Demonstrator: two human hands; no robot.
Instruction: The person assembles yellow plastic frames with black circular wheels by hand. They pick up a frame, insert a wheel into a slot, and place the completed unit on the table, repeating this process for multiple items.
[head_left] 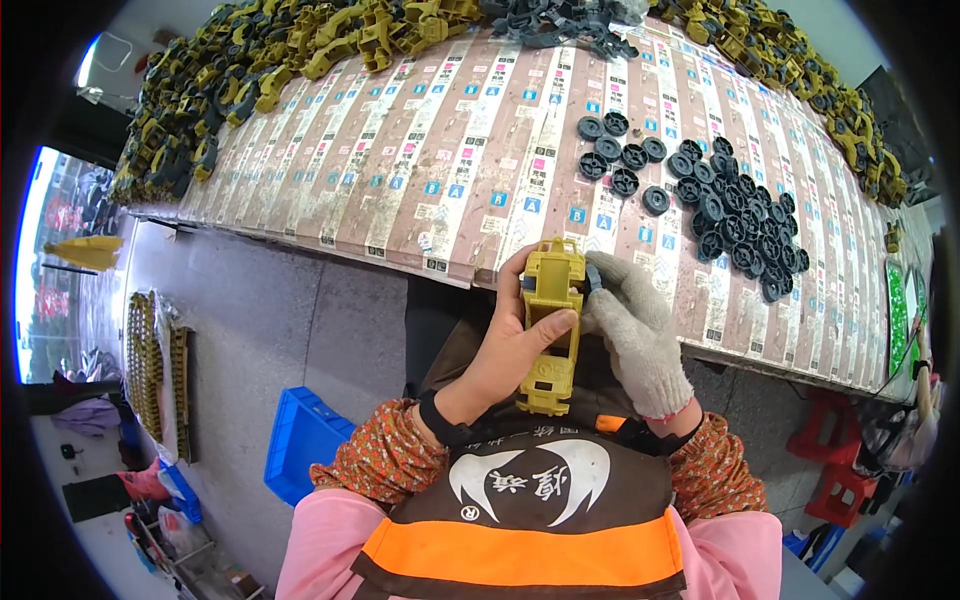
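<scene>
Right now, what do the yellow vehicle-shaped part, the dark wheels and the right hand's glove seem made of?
Yellow vehicle-shaped part: probably molded plastic, satin, given its crisp ribs and cut-outs.
Dark wheels: likely hard plastic, dull, with molded spokes.
Glove: apparently knitted yarn, matte, slightly fuzzy; fibre unclear.

A workshop for putting together small plastic goods. A long worktable [350, 170] fronts the worker, with loose dark wheels [736, 228] spread across it and mounds of yellow and dark plastic parts [240, 85] banked along its far edge. A blue plastic crate [300, 440] sits on the bare grey floor [250, 320]; the distorted lower right rim shows what seem to be red stools [838, 497]. The worker wears a dark apron [640, 490].
</scene>
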